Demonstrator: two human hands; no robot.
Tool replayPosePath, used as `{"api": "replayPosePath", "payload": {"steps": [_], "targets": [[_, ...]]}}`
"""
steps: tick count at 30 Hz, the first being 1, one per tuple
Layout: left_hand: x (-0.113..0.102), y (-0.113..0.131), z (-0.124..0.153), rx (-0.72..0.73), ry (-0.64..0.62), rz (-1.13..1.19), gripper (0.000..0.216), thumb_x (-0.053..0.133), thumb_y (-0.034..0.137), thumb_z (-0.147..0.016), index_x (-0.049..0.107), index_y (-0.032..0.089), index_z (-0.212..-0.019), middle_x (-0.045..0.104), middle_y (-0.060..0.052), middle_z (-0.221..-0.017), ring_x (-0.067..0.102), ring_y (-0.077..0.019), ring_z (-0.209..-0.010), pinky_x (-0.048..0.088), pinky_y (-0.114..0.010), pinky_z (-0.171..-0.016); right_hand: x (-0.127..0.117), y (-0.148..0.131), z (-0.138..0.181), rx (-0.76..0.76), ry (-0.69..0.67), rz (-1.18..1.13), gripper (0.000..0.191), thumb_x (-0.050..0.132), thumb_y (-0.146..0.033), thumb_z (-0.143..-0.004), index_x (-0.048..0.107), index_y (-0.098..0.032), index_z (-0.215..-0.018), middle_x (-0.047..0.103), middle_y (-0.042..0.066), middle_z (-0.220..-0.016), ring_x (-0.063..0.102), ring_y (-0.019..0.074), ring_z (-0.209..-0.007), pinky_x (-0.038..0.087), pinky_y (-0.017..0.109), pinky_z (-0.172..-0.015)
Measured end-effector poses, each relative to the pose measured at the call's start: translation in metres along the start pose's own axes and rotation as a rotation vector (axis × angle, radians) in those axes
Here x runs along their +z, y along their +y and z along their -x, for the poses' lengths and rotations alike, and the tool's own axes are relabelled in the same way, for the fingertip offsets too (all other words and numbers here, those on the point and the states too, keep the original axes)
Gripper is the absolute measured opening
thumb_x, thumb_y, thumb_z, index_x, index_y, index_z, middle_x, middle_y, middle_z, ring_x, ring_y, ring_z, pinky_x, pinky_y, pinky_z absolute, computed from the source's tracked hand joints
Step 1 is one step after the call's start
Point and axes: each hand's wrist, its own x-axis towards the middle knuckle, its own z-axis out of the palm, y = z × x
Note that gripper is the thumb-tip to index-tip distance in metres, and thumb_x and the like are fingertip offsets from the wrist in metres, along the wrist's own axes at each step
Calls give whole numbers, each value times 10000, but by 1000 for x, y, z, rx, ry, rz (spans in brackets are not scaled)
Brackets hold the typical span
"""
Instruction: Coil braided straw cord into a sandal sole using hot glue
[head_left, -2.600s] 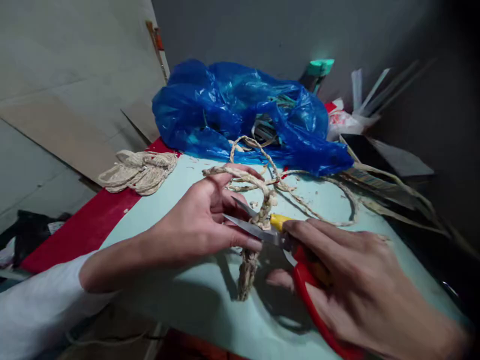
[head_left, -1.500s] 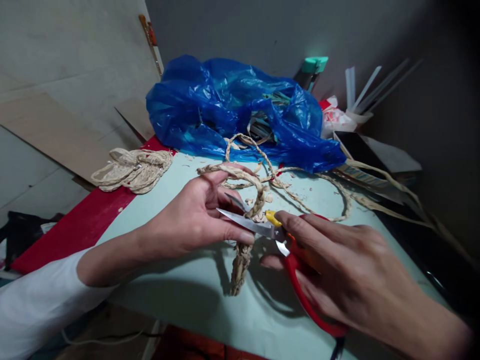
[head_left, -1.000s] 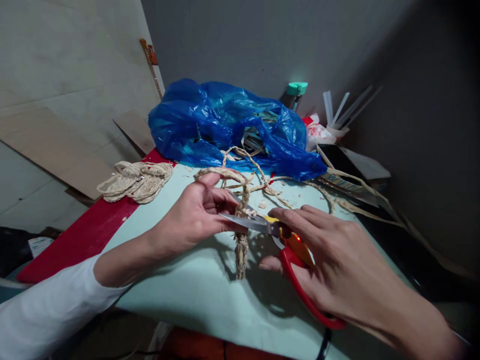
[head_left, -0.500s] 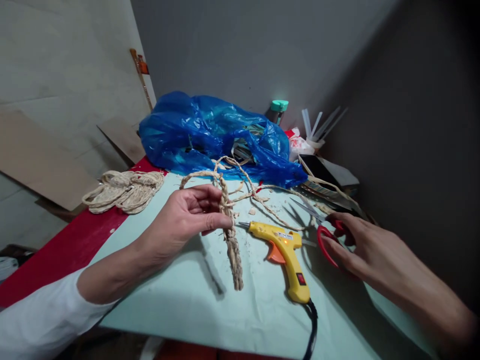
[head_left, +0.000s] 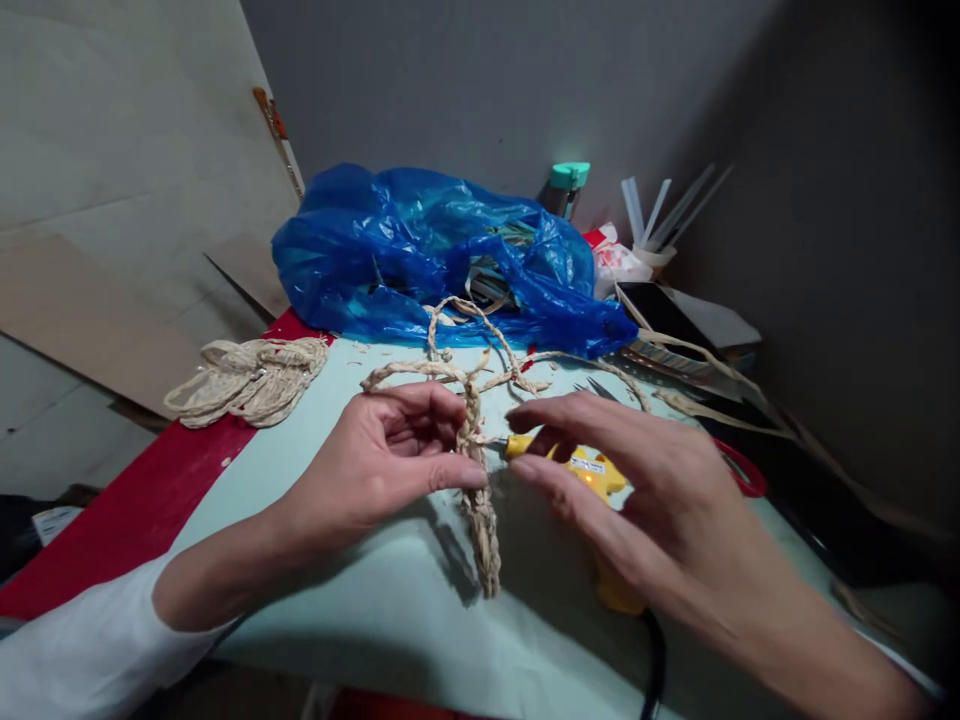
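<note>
A pale wall (head_left: 120,110) and a grey wall (head_left: 480,90) are meeting behind this mint-green tabletop (head_left: 540,655)!
Over on the left, a long brown board (head_left: 79,320) is slanting along the pale wall; across the back, the grey wall is running dim, darkening heavily toward the right, and a red strip (head_left: 154,485) is edging the tabletop's left side.

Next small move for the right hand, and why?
Probably bring the right hand in and pinch the braided cord near the left thumb: its thumb and forefinger are parted just beside the cord, and the left hand already grips it, so a second hold looks within easy reach.
</note>
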Motion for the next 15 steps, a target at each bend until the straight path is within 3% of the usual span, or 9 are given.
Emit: {"api": "replayPosePath", "payload": {"steps": [4,8,15], "targets": [[-1,-4,0,5,-17,14,319,838,44,-573,638,180,-780,609,48,-733,589,-92,-702,510,-169,-670,17,-12,-9,8,3,-154,119,658,-217,-936,664,-171,-1045,701,-10,-963,653,85,-857,484,165,-732],[0,-7,0,-7,-23,3,331,824,36,-564,625,188,-780,620,48,-737,592,-96,-712,510,-172,-674,20,-12,-9,10,4,-191,28,621,-160,-942,647,-151,-933,672,-19,-844,613,66,-747,456,163,-681],[0,-5,2,3,-19,-154,219,819,90,-582,697,192,-732,642,27,-740,583,-120,-694,494,-202,-637,20,-11,-11,-53,-26,-168,115,563,-120,-950,593,-150,-843,585,-17,-757,533,81,-704,418,208,-661]]}}
